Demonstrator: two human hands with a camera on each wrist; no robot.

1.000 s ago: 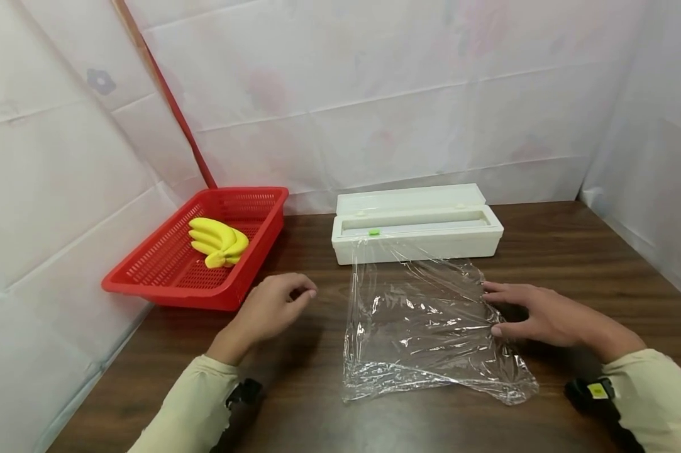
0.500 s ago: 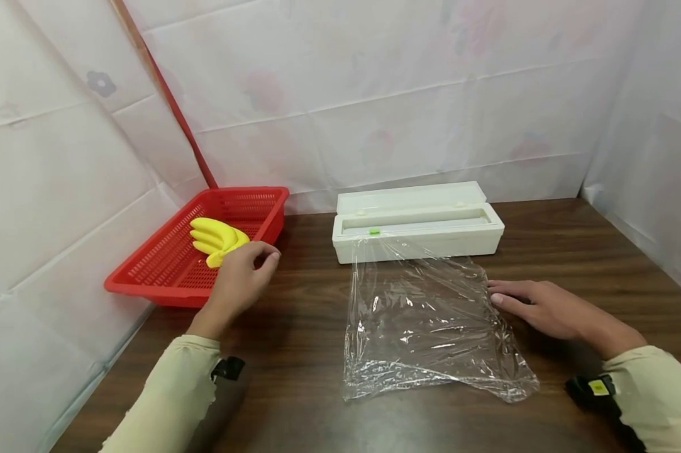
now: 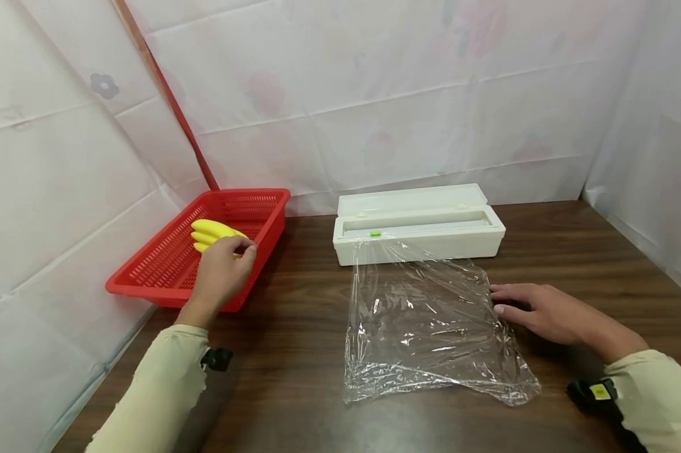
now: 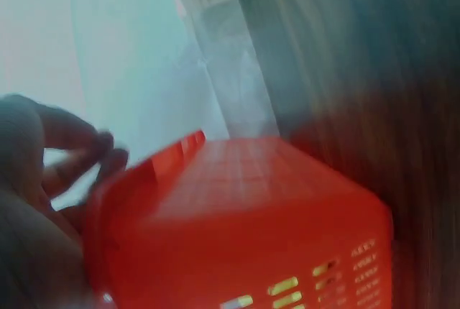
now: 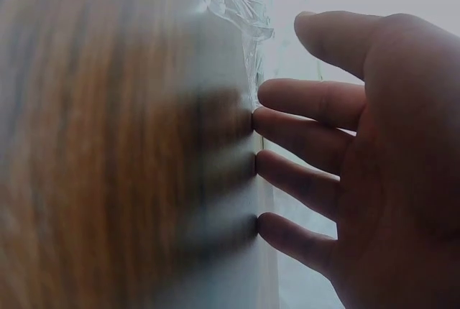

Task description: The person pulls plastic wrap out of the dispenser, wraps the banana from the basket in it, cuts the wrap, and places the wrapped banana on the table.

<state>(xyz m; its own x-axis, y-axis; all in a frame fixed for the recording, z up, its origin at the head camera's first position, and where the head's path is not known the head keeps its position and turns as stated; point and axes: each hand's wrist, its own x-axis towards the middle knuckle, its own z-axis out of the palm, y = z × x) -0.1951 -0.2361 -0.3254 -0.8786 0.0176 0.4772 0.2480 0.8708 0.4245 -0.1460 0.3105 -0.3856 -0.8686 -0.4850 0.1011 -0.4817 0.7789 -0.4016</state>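
A bunch of yellow bananas (image 3: 209,230) lies in a red plastic basket (image 3: 165,290) at the left of the table. My left hand (image 3: 227,261) hovers over the basket's near right corner, fingers loosely bent just in front of the bananas and holding nothing; the blurred left wrist view shows its fingers (image 4: 68,154) above the basket wall (image 4: 251,230). A crinkled sheet of clear cling film (image 3: 425,327) lies spread on the table. My right hand (image 3: 529,308) rests flat at the sheet's right edge, its straight fingertips (image 5: 277,172) down at the edge of the film (image 5: 241,7).
A white cling film dispenser box (image 3: 418,228) stands open behind the sheet, the film still running into it. A red pole (image 3: 170,100) leans in the back left corner. White paper walls enclose the dark wooden table (image 3: 572,251) on three sides.
My left hand has moved left and away from me, from the bare table beside the film to over the basket by the bananas. The right hand has stayed at the film's edge.
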